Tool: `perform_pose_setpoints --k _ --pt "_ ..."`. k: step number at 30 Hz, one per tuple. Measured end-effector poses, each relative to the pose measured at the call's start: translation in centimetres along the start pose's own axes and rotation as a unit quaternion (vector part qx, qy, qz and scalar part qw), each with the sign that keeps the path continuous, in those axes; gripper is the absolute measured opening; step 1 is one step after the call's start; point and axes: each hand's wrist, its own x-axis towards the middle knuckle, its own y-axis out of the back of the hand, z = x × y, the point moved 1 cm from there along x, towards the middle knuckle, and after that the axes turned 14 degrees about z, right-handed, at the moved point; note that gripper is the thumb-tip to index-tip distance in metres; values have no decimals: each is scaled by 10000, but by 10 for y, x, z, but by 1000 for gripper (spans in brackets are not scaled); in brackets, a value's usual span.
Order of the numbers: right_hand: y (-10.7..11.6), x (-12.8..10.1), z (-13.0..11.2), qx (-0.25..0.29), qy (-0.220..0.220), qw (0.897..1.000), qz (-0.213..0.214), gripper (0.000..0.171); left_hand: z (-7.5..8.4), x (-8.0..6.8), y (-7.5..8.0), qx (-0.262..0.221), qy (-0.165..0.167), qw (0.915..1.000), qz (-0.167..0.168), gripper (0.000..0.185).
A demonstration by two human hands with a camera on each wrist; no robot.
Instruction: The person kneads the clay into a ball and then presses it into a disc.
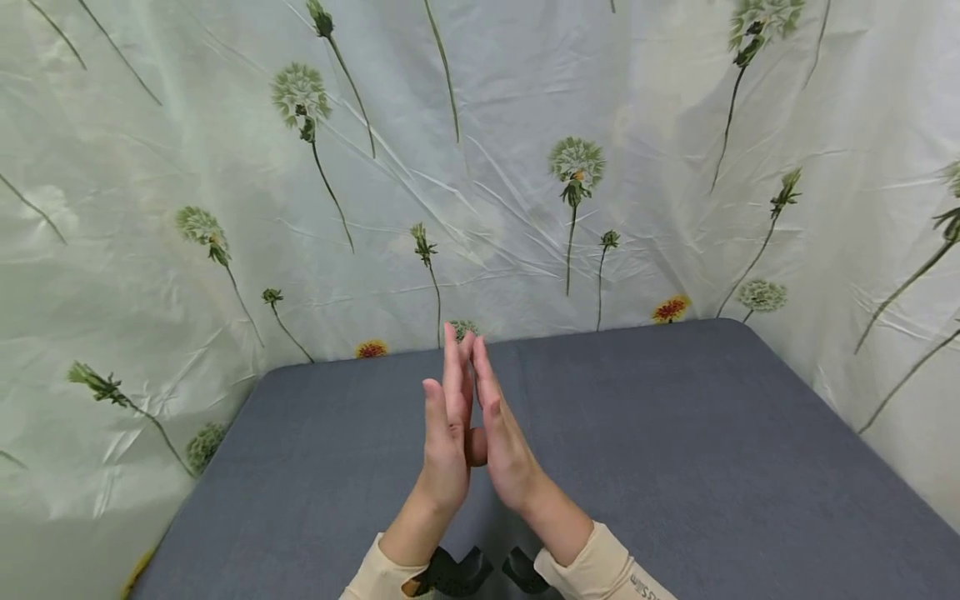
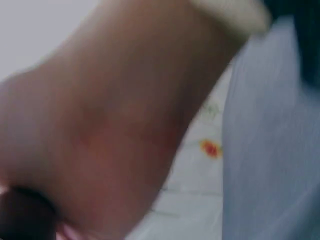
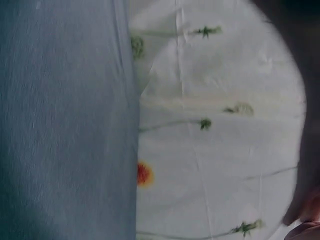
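A brown round object (image 1: 476,447) is being held between the left hand (image 1: 446,450) and the right hand (image 1: 510,454), fingers straight, over the table (image 1: 675,433); palm contact is being made, release is not yet being performed.

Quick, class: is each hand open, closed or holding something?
Left hand: open, palm against a brown object.
Right hand: open, palm against the same object.
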Motion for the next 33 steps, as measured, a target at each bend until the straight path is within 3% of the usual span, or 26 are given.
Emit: perform_pose_setpoints --k 4,9,14,18,23,27,33 --pt "-10 -5 -12 -38 417 9991 1 71 -10 6 6 -14 136 9998 123 78" --pt "1 0 -26 -364 891 9952 188 75 -26 1 -9 -322 305 9981 -431 69" --pt "21 12 -29 -243 766 9962 347 82 -30 -9 -24 -579 607 9914 -1003 73" --pt "34 20 -26 -225 662 9963 491 89 -26 -16 -30 -564 880 9872 -1203 80" --pt "46 25 -22 -201 430 9963 717 94 -18 -22 -36 -306 855 9872 -1309 78" --pt "46 25 -18 -226 244 9963 794 92 -11 -23 -33 2 587 9914 -1169 75" --pt "26 16 -7 -122 -144 9990 403 91 4 -16 -20 498 -540 9948 -707 79"
